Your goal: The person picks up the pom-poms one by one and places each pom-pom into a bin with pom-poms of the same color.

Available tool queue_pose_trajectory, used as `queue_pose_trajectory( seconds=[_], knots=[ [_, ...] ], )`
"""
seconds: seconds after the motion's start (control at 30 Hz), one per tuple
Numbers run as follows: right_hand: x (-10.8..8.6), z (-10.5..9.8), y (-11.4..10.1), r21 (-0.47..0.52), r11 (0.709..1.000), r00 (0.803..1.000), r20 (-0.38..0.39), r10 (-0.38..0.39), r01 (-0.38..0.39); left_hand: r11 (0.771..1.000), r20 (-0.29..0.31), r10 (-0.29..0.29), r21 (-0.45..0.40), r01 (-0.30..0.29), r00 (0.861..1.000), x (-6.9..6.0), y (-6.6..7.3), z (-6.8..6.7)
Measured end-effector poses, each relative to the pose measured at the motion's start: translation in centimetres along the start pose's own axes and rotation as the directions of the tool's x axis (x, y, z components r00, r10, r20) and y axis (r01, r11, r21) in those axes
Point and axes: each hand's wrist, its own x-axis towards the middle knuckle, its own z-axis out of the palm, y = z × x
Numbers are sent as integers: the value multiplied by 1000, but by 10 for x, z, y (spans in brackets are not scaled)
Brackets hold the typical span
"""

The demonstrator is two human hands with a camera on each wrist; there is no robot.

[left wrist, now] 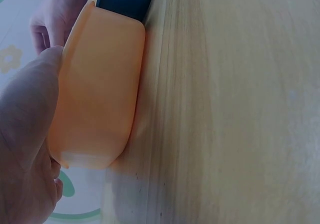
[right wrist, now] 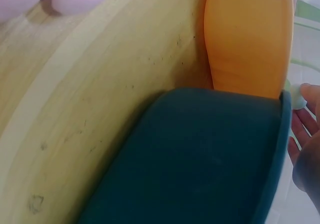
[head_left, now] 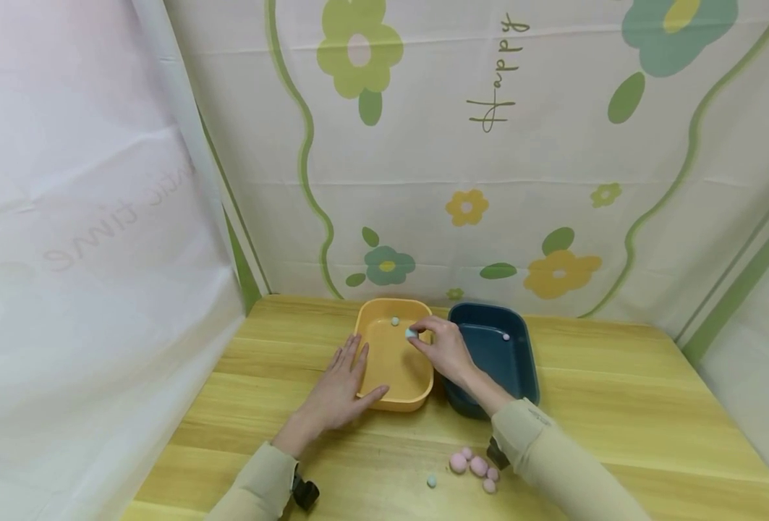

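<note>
Right hand [head_left: 448, 351] pinches a pale ball [head_left: 411, 333] above the orange tray [head_left: 392, 369]. Left hand [head_left: 338, 391], fingers spread, touches the tray's left rim (right wrist view crops the pinching hand).

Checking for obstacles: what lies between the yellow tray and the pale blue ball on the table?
Nothing: the stretch of wooden table between the yellow tray and the pale blue ball is bare, as the head view shows.

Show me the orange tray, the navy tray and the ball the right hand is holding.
Orange tray [head_left: 391, 367], head view: bare inside floor.
Navy tray [right wrist: 187, 151], right wrist view: outer wall.
Held ball [head_left: 411, 333], head view: exposed side.
</note>
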Motion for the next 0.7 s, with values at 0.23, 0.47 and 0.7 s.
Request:
queue_pose_trajectory(
  seconds=[0.23,0.47,0.7],
  knots=[
    [1,2,0,-8,1000,1000,-2,-8,8,1000,3,4,2,-4,1000,1,-1,1],
    [-3,0,0,-48,999,1000,-4,-11,11,1000,-14,11,-13,-12,1000,1,0,1],
    [-17,-11,-6,1,1000,996,85,6,-6,1000,7,1,-13,0,1000,0,0,0]
  ],
)
